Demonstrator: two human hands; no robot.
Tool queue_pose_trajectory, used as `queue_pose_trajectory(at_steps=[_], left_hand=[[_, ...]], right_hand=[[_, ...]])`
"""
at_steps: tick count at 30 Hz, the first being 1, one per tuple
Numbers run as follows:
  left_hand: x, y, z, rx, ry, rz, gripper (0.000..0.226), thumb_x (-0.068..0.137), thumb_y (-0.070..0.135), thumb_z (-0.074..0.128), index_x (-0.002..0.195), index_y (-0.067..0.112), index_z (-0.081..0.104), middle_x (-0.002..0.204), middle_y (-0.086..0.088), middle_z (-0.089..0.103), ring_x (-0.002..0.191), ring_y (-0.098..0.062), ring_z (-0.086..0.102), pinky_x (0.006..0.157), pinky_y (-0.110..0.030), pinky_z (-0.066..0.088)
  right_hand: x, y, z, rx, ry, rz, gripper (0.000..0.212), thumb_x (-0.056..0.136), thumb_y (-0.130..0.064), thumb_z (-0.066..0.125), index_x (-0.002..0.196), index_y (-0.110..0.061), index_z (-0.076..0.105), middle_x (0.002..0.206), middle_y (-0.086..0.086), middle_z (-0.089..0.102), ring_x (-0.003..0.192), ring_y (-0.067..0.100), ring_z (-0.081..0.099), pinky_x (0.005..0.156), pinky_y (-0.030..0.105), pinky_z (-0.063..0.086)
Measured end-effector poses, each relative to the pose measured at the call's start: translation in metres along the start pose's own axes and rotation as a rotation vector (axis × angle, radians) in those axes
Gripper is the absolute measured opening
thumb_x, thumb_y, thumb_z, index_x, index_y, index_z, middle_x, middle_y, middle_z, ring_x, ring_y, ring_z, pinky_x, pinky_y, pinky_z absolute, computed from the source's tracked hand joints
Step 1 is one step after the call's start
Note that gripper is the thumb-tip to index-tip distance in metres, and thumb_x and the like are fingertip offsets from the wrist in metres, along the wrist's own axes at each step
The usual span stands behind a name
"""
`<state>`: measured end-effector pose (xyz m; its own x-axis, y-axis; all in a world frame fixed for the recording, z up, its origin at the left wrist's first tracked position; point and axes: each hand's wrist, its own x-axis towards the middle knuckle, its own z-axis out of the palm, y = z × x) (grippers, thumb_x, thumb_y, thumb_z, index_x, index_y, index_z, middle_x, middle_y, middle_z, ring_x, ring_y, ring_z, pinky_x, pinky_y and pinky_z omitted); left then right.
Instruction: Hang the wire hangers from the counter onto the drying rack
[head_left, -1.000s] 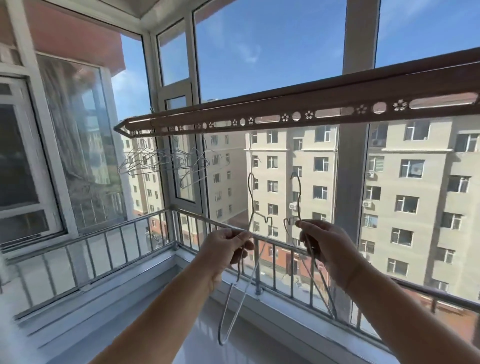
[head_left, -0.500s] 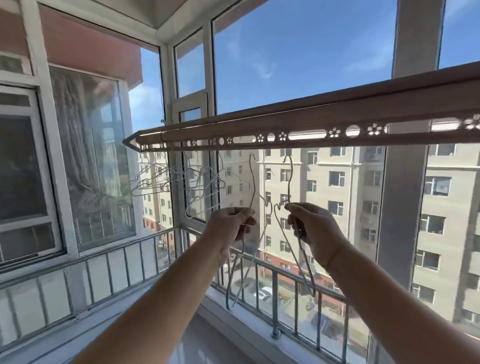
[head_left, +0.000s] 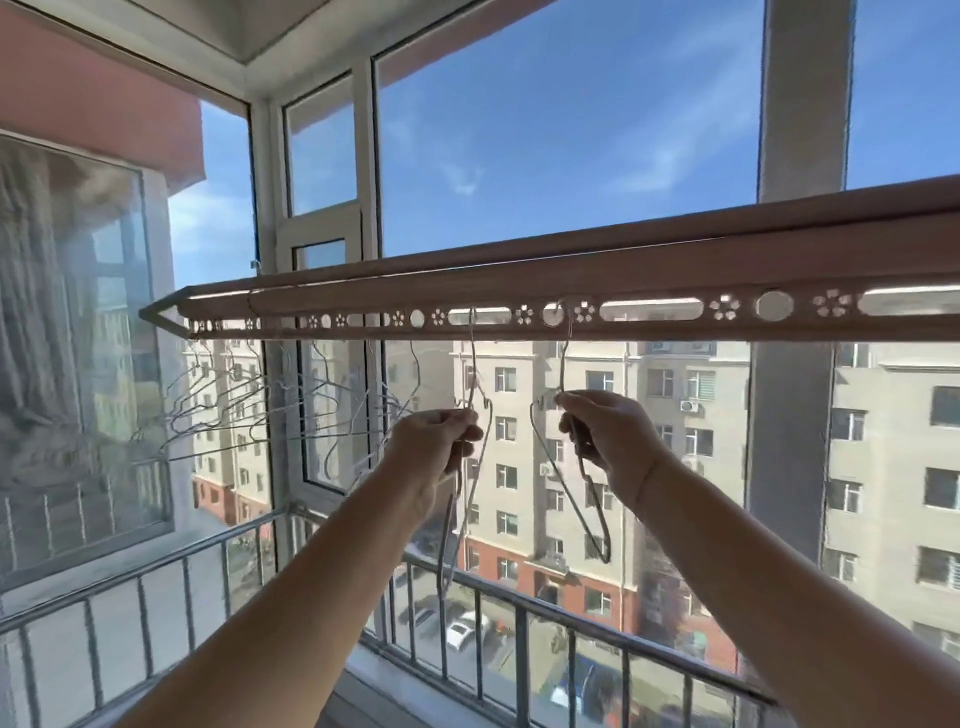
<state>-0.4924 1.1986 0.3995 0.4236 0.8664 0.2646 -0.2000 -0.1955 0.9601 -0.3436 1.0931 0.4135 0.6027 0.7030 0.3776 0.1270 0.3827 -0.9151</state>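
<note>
Now the rack (head_left: 675, 270) crossed mid-frame, and both hangers had risen from below it to its pierced strip. The left hanger (head_left: 474, 364) had its hook at a long slot and the right hanger (head_left: 587, 499) at a round hole, both seemingly caught. The left hand (head_left: 436, 441) and right hand (head_left: 608, 441) each pinched a hanger's neck, so letting go looked next. Hung hangers (head_left: 249, 410) crowded the strip at centre-left; holes toward the right edge lay free. The railing (head_left: 519, 577) ran lower in frame.
</note>
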Motion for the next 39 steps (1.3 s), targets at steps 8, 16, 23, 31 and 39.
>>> queue_pose_trajectory(at_steps=[8, 16, 23, 31, 39], left_hand=[[0.039, -0.005, -0.01, -0.021, -0.109, 0.004, 0.011, 0.089, 0.013, 0.059, 0.081, 0.011, 0.067, 0.057, 0.006, 0.066, 0.046, -0.001, 0.054, 0.049, -0.016, 0.039], [0.057, -0.018, -0.014, -0.057, -0.189, -0.044, 0.012, 0.09, 0.014, 0.057, 0.083, 0.009, 0.065, 0.054, 0.006, 0.067, 0.051, -0.004, 0.054, 0.053, -0.018, 0.041], [0.063, -0.026, -0.013, -0.095, -0.228, -0.063, 0.01, 0.088, 0.015, 0.061, 0.086, 0.009, 0.068, 0.066, 0.001, 0.068, 0.058, -0.009, 0.056, 0.056, -0.021, 0.043], [0.068, -0.033, -0.025, -0.107, -0.265, -0.068, 0.01, 0.086, 0.02, 0.063, 0.083, 0.013, 0.07, 0.057, 0.006, 0.069, 0.06, -0.009, 0.057, 0.058, -0.022, 0.043], [0.065, -0.055, -0.048, -0.179, -0.183, -0.1, 0.011, 0.084, 0.021, 0.066, 0.085, 0.011, 0.07, 0.062, 0.0, 0.068, 0.059, -0.009, 0.057, 0.055, -0.021, 0.044]], right_hand=[[0.028, 0.017, 0.019, -0.058, 0.105, -0.003, 0.019, 0.088, -0.007, 0.057, 0.07, -0.008, 0.061, 0.055, 0.005, 0.052, 0.033, 0.003, 0.035, 0.04, 0.014, 0.03], [0.029, 0.022, 0.021, -0.111, 0.212, -0.013, 0.015, 0.089, -0.01, 0.057, 0.076, -0.012, 0.062, 0.059, 0.004, 0.052, 0.038, 0.004, 0.038, 0.042, 0.015, 0.032], [0.026, 0.015, 0.022, -0.167, 0.273, -0.041, 0.015, 0.09, -0.01, 0.055, 0.097, 0.0, 0.064, 0.062, 0.004, 0.053, 0.052, 0.011, 0.039, 0.051, 0.021, 0.034], [0.022, 0.03, 0.025, -0.175, 0.275, 0.048, 0.011, 0.091, -0.011, 0.055, 0.084, -0.005, 0.062, 0.062, 0.006, 0.053, 0.05, 0.013, 0.037, 0.043, 0.018, 0.03], [0.02, 0.045, 0.021, -0.053, 0.363, 0.028, 0.018, 0.091, -0.014, 0.052, 0.076, -0.01, 0.061, 0.057, 0.002, 0.059, 0.054, 0.013, 0.045, 0.053, 0.022, 0.036]])
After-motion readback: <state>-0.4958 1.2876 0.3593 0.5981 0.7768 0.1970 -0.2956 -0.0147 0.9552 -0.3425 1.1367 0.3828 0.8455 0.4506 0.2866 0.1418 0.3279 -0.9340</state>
